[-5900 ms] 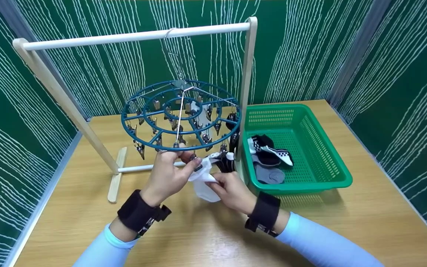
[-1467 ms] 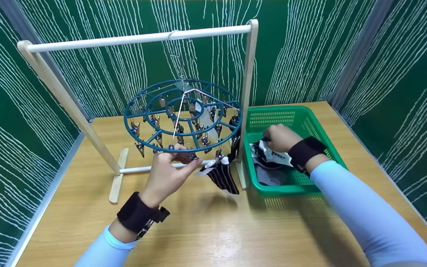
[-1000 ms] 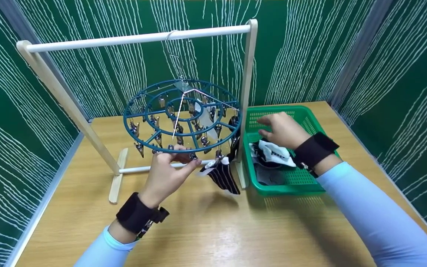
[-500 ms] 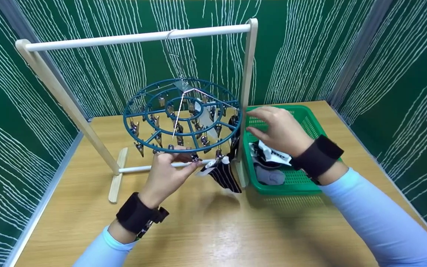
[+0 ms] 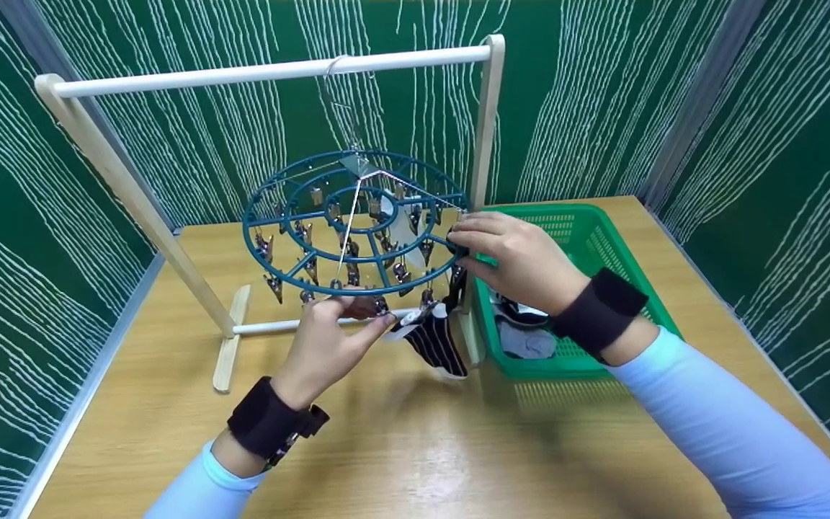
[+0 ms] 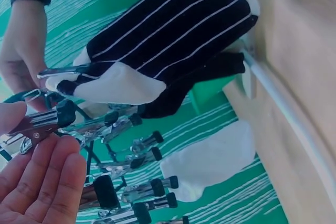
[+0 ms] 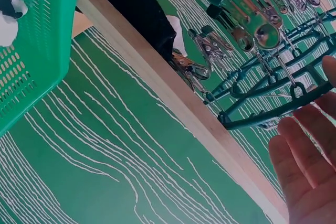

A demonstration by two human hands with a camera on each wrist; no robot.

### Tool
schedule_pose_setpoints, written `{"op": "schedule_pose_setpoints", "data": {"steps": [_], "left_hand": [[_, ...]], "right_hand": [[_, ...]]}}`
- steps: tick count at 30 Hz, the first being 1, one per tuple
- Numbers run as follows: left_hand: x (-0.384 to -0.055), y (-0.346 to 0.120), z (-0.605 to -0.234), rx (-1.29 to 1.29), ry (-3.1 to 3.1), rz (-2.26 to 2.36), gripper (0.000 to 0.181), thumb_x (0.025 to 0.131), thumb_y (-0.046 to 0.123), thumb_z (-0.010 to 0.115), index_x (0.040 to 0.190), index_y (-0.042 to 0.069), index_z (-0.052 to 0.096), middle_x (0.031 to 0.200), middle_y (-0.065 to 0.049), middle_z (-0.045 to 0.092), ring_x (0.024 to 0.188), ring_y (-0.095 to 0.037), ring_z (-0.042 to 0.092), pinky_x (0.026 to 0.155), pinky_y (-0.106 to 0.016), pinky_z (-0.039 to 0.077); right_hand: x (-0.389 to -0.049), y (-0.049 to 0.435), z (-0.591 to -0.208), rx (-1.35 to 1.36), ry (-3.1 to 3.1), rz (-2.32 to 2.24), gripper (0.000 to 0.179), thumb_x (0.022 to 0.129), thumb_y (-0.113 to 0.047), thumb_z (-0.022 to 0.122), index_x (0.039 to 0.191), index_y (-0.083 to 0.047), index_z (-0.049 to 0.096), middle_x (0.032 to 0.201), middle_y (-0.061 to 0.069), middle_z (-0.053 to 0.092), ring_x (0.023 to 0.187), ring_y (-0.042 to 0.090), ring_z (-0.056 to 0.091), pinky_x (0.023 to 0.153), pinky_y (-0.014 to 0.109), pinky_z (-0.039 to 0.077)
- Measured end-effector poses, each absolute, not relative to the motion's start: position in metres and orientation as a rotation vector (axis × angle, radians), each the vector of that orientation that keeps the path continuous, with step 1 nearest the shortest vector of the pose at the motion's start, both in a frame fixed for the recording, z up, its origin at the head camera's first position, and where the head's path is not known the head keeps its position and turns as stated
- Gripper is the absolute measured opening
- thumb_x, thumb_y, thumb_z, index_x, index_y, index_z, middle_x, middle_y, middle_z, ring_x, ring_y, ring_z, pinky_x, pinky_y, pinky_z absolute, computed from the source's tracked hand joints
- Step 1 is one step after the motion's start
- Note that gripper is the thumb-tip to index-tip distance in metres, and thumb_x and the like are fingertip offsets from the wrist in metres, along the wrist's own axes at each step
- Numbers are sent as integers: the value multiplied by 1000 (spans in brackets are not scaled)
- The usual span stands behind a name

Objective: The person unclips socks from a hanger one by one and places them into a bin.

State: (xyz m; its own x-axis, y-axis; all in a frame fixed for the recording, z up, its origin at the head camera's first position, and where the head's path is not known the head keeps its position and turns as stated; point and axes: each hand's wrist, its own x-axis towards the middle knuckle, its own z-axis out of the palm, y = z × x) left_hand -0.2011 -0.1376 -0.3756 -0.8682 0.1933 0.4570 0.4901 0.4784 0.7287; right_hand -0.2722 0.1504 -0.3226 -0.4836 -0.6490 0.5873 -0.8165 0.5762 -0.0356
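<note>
A round blue-green clip hanger (image 5: pixel 292 278) hangs from the white bar, with several metal clips below it. My left hand (image 5: pixel 325 346) pinches a clip (image 6: pixel 39 124) at the hanger's near edge, thumb on one side and fingers on the other; no sock is in this clip. Just right of it a black sock with white stripes (image 5: pixel 438 339) hangs from another clip. My right hand (image 5: pixel 523 256) is at the hanger's right edge, fingers extended and close to the rim (image 7: pixel 273 113); whether they touch it I cannot tell. A white sock (image 6: pixel 210 158) hangs farther back.
A green basket (image 5: pixel 649 324) stands right of the rack, holding a grey sock (image 5: pixel 527 340) and black-and-white socks partly hidden by my right arm. The rack's wooden post (image 5: pixel 488 122) rises between basket and hanger. A black sock (image 7: pixel 131 11) hangs beside the post.
Both hands held a white sock at the hanger at first. Later my right hand was in the basket, then rose and moved left to the hanger's edge. My left hand stayed at the clip.
</note>
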Motion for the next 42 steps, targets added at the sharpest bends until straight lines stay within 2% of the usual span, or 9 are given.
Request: {"op": "schedule_pose_setpoints", "data": {"steps": [8, 16, 23, 29, 34, 42], "left_hand": [[-198, -140, -372, -602, -2399, -1277, 14, 97, 12, 83, 106, 2, 80, 99, -10, 83, 92, -25, 80, 89, -48, 66], [-193, -149, -371, -716, -2283, -1084, 28, 93, 12, 87, 116, -2, 78, 102, -12, 84, 93, -24, 82, 88, -40, 67], [-185, -156, -364, -827, -2019, -739, 23, 87, 13, 90, 102, -1, 80, 95, -13, 83, 85, -26, 80, 77, -38, 68], [-180, -147, -353, -832, -1796, -577, 16, 99, 15, 80, 99, 0, 79, 90, -12, 77, 78, -28, 70, 69, -38, 60], [-185, -136, -343, -856, -1733, -422, 12, 98, 7, 78, 107, 0, 78, 97, -14, 73, 87, -31, 68, 75, -40, 61], [-192, -132, -340, -893, -1773, -224, 17, 101, 6, 74, 115, -2, 80, 109, -16, 81, 101, -30, 78, 90, -39, 67]], "right_hand": [[-273, 151, -324, 1172, -2271, 435, 30, 100, -11, 79, 127, 3, 77, 130, 23, 77, 124, 41, 73, 107, 55, 60], [-273, 152, -321, 1160, -2242, 463, 28, 99, -8, 80, 125, 4, 78, 126, 23, 78, 118, 39, 76, 102, 53, 63], [-271, 152, -319, 1142, -2251, 470, 30, 99, -7, 79, 127, 4, 77, 127, 23, 78, 119, 40, 75, 103, 53, 62], [-271, 152, -320, 1141, -2247, 464, 30, 99, -6, 80, 126, 4, 77, 126, 23, 78, 119, 40, 75, 103, 53, 62], [-271, 153, -322, 1144, -2218, 459, 29, 100, -7, 78, 126, 4, 77, 126, 23, 78, 119, 39, 75, 102, 53, 62], [-269, 148, -324, 1148, -2170, 447, 27, 100, -8, 79, 124, 4, 78, 123, 23, 79, 116, 40, 76, 100, 52, 63]]}}
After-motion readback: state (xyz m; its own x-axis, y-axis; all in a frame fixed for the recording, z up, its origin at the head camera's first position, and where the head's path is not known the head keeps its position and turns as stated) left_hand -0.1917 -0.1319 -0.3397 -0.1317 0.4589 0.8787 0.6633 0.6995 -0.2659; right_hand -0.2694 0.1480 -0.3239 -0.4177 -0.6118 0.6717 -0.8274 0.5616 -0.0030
